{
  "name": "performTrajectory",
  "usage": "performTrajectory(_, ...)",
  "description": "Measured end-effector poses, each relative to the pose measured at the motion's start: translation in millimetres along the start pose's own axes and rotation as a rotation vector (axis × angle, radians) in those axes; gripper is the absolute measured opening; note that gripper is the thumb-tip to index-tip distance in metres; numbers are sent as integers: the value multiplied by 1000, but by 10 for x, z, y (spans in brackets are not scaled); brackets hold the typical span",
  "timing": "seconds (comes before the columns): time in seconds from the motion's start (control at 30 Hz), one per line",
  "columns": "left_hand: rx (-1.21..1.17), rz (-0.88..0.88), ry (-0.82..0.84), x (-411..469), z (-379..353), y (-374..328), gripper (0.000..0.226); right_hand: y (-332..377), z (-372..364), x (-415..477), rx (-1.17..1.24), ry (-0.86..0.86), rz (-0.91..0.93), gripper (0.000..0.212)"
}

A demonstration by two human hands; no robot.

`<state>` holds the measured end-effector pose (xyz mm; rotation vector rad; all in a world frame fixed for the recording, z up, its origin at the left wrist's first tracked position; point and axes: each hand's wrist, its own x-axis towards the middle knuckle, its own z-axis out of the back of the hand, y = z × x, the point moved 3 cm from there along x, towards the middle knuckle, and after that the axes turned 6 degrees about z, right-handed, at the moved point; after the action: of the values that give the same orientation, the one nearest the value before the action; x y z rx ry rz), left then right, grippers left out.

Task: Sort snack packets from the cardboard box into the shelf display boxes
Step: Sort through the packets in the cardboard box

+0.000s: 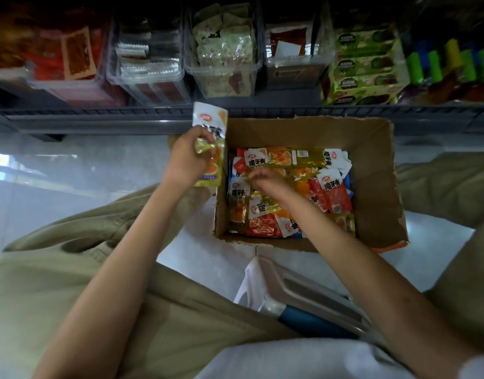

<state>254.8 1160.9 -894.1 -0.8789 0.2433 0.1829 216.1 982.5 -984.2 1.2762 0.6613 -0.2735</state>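
Brown cardboard box point(372, 165) is set on the pale tiled floor point(71, 165), just before the grey shelf edge point(98, 119). Top is open; rims are torn and ragged.

Inside, a loose pile of foil snack packets point(328, 192) is seen. Bodies are gold, red and orange, with white tops printed in bold black characters. Packets are laid flat, overlapping at all angles. The pile is kept to the box's left and middle; bare cardboard is left along the right and far walls.

Left grip point(190, 154) is closed round a small stack of gold-and-white foil packets point(210, 119), held upright over the box's far-left corner with the white ends toward the shelf.

Right grip point(262, 179) is lowered inside the box, fingers curled down onto a long gold packet point(290, 170) atop the pile. Whether that packet is pinched or only touched cannot be told.

On the shelf, clear plastic display boxes point(221, 77) are ranged close side by side, each stocked with packets. A green printed carton point(364, 67) is stood to their right.

Open floor is left on the box's left side. Khaki trouser legs point(71, 269) are placed to either side, and a grey-and-white plastic stool point(303, 291) is seen near the box's near rim.
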Motion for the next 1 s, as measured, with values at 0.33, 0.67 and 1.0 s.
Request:
performTrajectory(0.33, 58, -13, -93, -9, 162, 122, 21, -524, -448, 278, -325, -29, -221, 28)
performTrajectory(0.67, 64, -64, -23, -45, 63, -18, 23, 122, 554, 35, -306, -19, 101, 18)
performTrajectory(1.0, -257, -137, 110, -215, -183, -880, 34, 1313, 1366, -803, 53, 47, 336, 23)
